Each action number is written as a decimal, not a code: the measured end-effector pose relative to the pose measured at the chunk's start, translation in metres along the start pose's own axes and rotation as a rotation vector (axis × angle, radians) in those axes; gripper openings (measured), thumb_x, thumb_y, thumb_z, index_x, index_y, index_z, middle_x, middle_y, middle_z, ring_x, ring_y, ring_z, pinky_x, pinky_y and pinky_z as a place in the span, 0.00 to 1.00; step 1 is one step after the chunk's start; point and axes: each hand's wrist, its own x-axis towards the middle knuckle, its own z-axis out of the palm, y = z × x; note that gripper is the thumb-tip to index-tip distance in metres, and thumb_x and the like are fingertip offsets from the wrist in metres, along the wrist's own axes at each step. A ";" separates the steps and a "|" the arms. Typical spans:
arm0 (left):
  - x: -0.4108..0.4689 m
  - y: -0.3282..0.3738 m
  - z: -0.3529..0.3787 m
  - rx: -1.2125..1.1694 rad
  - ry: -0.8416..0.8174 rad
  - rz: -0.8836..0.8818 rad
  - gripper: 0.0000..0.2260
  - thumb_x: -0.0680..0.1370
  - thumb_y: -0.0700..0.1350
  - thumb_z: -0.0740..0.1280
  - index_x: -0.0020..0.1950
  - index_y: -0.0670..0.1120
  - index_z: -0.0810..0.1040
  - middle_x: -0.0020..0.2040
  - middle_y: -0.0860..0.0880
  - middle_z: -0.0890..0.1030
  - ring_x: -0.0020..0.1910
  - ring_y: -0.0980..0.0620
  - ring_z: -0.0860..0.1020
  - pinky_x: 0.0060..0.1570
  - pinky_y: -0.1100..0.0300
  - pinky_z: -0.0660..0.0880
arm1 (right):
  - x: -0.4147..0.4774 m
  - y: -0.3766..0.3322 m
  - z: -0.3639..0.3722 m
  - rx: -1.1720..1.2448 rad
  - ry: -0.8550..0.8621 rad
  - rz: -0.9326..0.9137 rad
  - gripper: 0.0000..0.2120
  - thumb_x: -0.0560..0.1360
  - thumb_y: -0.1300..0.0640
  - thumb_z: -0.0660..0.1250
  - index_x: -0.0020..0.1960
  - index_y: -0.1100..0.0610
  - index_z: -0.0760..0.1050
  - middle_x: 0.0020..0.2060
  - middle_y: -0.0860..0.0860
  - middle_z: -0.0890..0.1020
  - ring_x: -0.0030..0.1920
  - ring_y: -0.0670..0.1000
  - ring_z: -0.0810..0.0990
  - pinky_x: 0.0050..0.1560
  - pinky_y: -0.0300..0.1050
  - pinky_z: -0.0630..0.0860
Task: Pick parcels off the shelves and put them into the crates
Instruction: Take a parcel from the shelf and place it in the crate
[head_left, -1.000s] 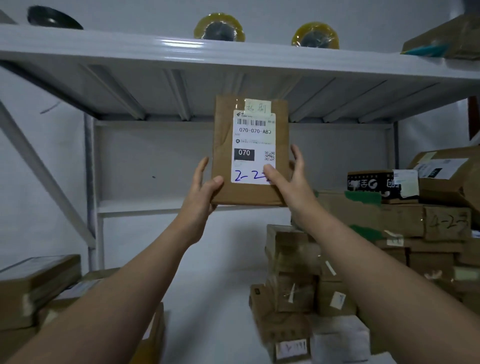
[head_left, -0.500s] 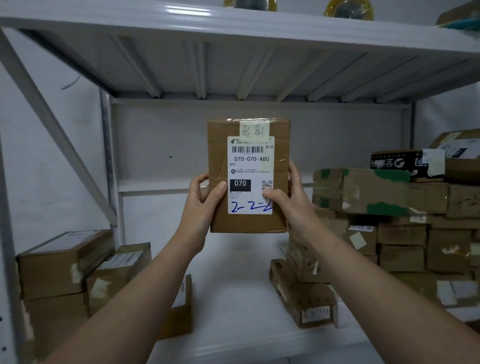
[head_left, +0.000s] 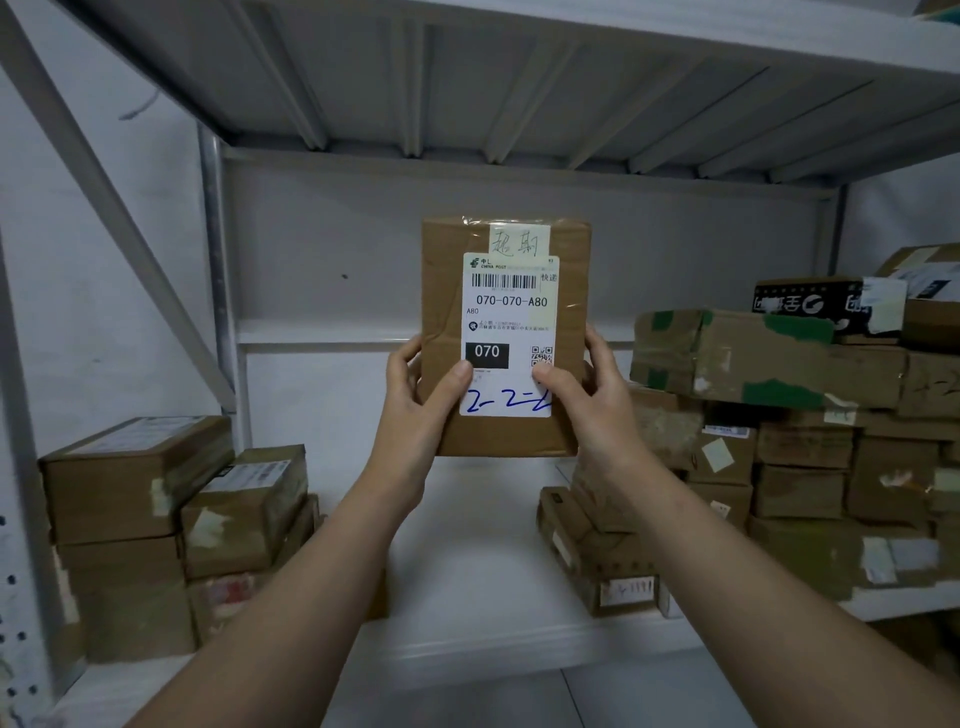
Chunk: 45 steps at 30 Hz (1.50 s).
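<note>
Two tiers of white metal shelf (head_left: 467, 525) in view, upper deck seen from beneath. Stacked brown boxes (head_left: 810, 441) at right edge of lower shelf, black-printed carton (head_left: 810, 304) on top. Smaller box stack (head_left: 156, 519) at left edge. Brown parcel (head_left: 506, 338) held upright in the air over middle of shelf, clear of it, white label (head_left: 511, 332) facing camera, marked 070-070-A80. Left hand (head_left: 415, 415) gripping lower left side, right hand (head_left: 597, 410) gripping lower right side, thumbs on label.
</note>
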 end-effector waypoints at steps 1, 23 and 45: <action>-0.009 -0.005 -0.002 0.008 -0.008 -0.007 0.25 0.69 0.54 0.70 0.64 0.59 0.65 0.62 0.48 0.77 0.56 0.51 0.80 0.54 0.53 0.79 | -0.011 0.005 0.000 0.000 0.017 0.006 0.27 0.73 0.53 0.72 0.68 0.43 0.67 0.49 0.39 0.83 0.49 0.45 0.83 0.44 0.39 0.81; -0.189 -0.134 0.082 -0.016 -0.240 -0.396 0.27 0.71 0.53 0.71 0.67 0.60 0.65 0.61 0.57 0.76 0.54 0.60 0.80 0.44 0.64 0.79 | -0.235 0.086 -0.115 -0.014 0.508 0.380 0.25 0.70 0.48 0.69 0.65 0.44 0.65 0.51 0.42 0.83 0.50 0.48 0.84 0.41 0.40 0.80; -0.416 -0.204 0.464 -0.004 -0.836 -0.861 0.20 0.75 0.48 0.70 0.64 0.55 0.68 0.45 0.58 0.84 0.40 0.64 0.82 0.32 0.74 0.74 | -0.467 -0.032 -0.502 -0.363 0.838 0.844 0.22 0.77 0.50 0.67 0.69 0.50 0.66 0.59 0.47 0.80 0.55 0.44 0.81 0.53 0.39 0.78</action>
